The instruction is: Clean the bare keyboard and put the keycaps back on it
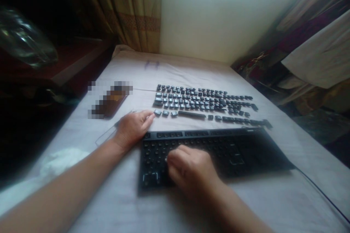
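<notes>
A black keyboard [262,153], its keycaps removed, lies on the bed in front of me. Over its left part is my right hand [191,164], fingers curled in a pinch; a tiny pale bit shows at the fingertips, too small to name. My left hand [135,125] rests on the sheet off the keyboard's upper left corner, thumb and fingers drawn together. Its fingertips meet the edge of a loose keycap [158,113]; whether anything is inside the fingers is hidden. Beyond the keyboard, many loose keycaps [186,102] lie in rows, with the long space bar [191,114] in the nearest row.
A partly pixelated brown object [113,103] lies left of the keycaps. The keyboard cable [319,184] runs off to the right. White cloth [62,162] is bunched at the left. A curtain [139,11] hangs behind the bed; fabric [319,51] hangs at the right.
</notes>
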`<state>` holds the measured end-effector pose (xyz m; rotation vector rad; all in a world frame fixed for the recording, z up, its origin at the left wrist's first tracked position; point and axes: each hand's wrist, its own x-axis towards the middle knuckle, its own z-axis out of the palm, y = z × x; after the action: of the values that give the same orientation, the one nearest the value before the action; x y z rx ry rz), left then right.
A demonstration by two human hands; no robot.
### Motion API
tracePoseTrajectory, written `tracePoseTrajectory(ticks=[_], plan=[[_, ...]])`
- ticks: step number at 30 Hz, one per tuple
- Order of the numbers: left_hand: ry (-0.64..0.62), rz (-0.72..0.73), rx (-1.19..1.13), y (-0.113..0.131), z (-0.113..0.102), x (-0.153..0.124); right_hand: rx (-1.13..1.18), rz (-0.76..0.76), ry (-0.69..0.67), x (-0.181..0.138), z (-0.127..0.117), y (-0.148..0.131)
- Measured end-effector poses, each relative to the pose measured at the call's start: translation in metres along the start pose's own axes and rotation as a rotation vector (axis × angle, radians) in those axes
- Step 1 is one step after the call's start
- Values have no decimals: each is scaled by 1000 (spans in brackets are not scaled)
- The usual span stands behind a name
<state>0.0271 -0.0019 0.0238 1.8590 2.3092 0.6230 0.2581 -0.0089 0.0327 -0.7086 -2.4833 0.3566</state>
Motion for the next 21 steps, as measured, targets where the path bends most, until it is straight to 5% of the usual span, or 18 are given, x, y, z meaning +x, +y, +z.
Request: tracePoseTrajectory(ticks=[16,21], plan=[[11,6,-31,-5,0,1,-113,10,17,5,5,-5],[19,-14,-58,-7,0,1,16,41,-2,4,-2,1]])
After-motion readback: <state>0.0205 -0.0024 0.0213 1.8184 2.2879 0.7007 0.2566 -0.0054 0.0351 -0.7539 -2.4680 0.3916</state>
